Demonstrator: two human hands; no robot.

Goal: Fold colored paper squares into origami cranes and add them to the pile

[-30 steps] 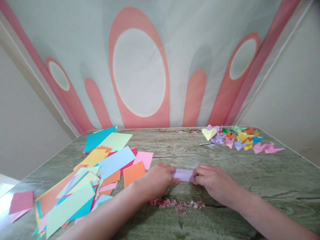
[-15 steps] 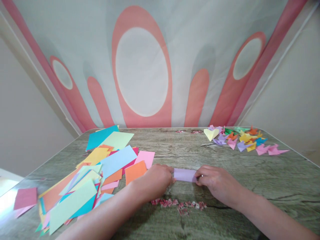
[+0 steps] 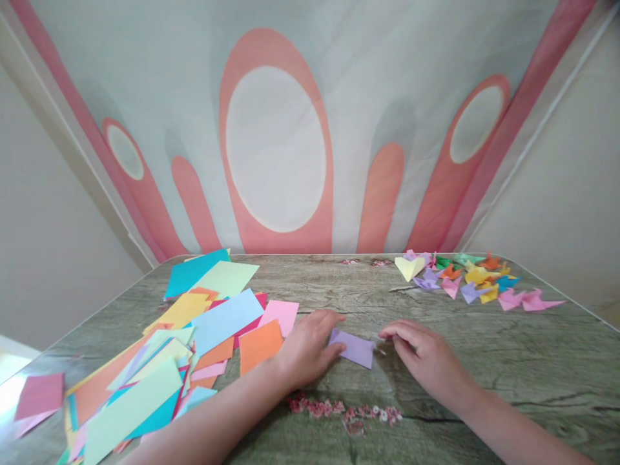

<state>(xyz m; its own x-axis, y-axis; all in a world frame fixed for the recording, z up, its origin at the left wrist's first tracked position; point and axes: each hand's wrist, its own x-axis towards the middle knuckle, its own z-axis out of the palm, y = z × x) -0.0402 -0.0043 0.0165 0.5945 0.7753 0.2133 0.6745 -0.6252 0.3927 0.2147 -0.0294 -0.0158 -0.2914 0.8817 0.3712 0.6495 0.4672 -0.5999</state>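
A small purple paper rectangle (image 3: 357, 351) lies at a slant near the middle of the table, between my hands. My left hand (image 3: 312, 345) is at the paper's left end, its thumb over that edge and its fingers apart from the thumb. To the right, my right hand (image 3: 422, 352) hovers a little off the paper's right end, with its thumb and index finger close together. Whether anything small is between those fingertips is too blurred to tell.
Loose coloured paper sheets (image 3: 227, 320) are heaped on the left of the wood-patterned table (image 3: 358, 287). Several folded paper figures (image 3: 479, 274) stand at the back right, beside a pale yellow folded piece (image 3: 409, 267). A printed backdrop rises behind.
My right hand has let go of the purple paper's right end. The paper has turned, its right end now nearer to me. My left hand's fingers have spread.
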